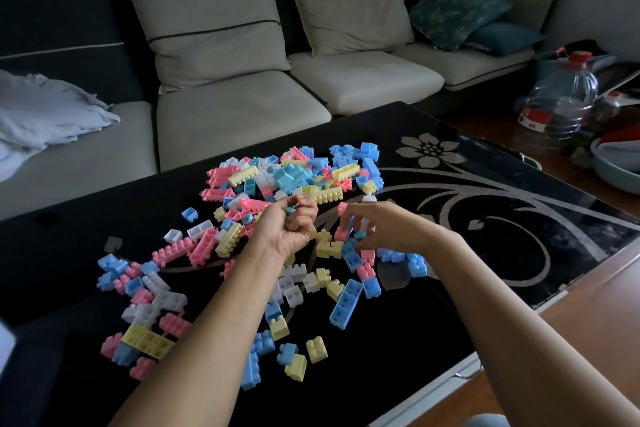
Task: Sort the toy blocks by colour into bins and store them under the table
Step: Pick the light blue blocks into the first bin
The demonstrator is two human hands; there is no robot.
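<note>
**Both hands in the block pile**

Head view: the blocks (322, 197), pink, blue, yellow and white, lie loose and mixed across the black glass table (398, 340), heaped at the far side and scattered toward the near left. The left hand (294, 224) is turned palm up over the middle of the pile, its fingers curled tight around small blue pieces. The right hand (381, 229) is just beside it, fingers bent down into the blocks and closed on pink and blue ones; which exactly is hard to tell. Behind the table is a sofa (242, 114), and a clear bottle (561, 100) stands at the right.
</note>
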